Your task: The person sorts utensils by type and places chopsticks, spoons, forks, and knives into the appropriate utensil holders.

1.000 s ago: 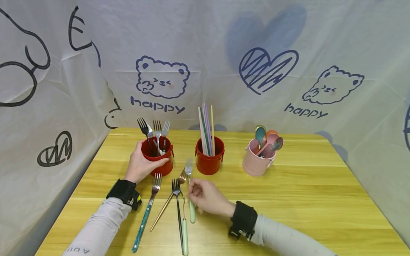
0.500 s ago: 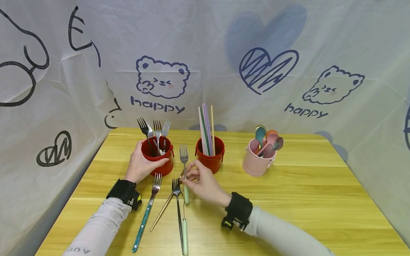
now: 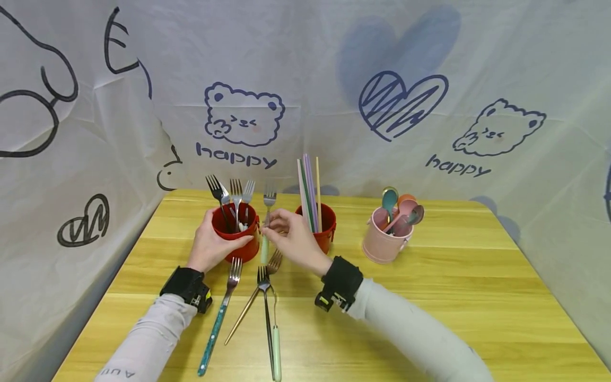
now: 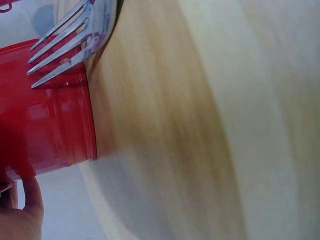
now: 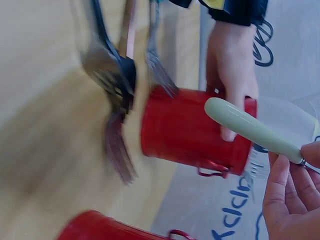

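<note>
In the head view my left hand (image 3: 212, 245) grips the side of the left red bucket (image 3: 248, 248), its thumb across the front. Several forks (image 3: 236, 193) stand in that bucket, tines up. My right hand (image 3: 296, 239) pinches a fork with a pale green handle (image 3: 264, 248) near its neck, tines up, just right of the bucket. In the right wrist view the green handle (image 5: 252, 127) points toward the bucket, above the table. On the table lie a teal-handled fork (image 3: 219, 321), a gold fork (image 3: 248, 307), a black fork (image 3: 265, 307) and another green-handled fork (image 3: 277, 345).
A second red bucket (image 3: 326, 241) holding several chopsticks (image 3: 309, 196) stands partly behind my right hand. Farther right, a pink bucket (image 3: 382, 246) holds several spoons (image 3: 406, 207). A white cloth with drawings (image 3: 324, 95) hangs behind the wooden table (image 3: 453, 297).
My right hand has lifted the green-handled fork from the table and carried it up and left toward the left red bucket. My left hand keeps its grip on that bucket.
</note>
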{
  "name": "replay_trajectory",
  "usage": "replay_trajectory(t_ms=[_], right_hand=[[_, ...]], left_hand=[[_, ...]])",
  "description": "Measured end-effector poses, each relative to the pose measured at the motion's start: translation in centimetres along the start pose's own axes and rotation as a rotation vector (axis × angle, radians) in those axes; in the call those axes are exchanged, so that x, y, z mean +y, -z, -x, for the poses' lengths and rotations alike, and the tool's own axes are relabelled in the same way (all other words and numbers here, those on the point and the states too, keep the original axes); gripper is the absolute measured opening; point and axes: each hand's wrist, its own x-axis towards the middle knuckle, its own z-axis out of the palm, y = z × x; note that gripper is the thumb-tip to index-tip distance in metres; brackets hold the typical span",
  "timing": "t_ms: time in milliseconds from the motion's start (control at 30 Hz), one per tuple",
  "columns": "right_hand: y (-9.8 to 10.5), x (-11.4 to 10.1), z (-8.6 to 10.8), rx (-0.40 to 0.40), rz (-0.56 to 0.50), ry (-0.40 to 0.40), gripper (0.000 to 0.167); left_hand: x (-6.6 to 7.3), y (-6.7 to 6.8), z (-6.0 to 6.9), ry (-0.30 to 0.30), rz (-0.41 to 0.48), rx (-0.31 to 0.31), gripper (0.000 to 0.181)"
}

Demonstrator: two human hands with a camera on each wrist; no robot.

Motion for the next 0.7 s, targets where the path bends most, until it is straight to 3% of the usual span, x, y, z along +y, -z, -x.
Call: replay_trajectory(t_ms=[400, 700], right_hand=[[0.1, -2.4, -4.7, 0.170, 0.026, 0.079, 0.013], [-0.9, -1.6, -6.4, 0.173, 0.060, 0.055, 0.020]], left_hand=[[0.2, 0.1, -0.1, 0.016, -0.007, -0.007, 0.092], [0.0, 0.1, -0.1, 0.006, -0.012, -0.001, 0.091]])
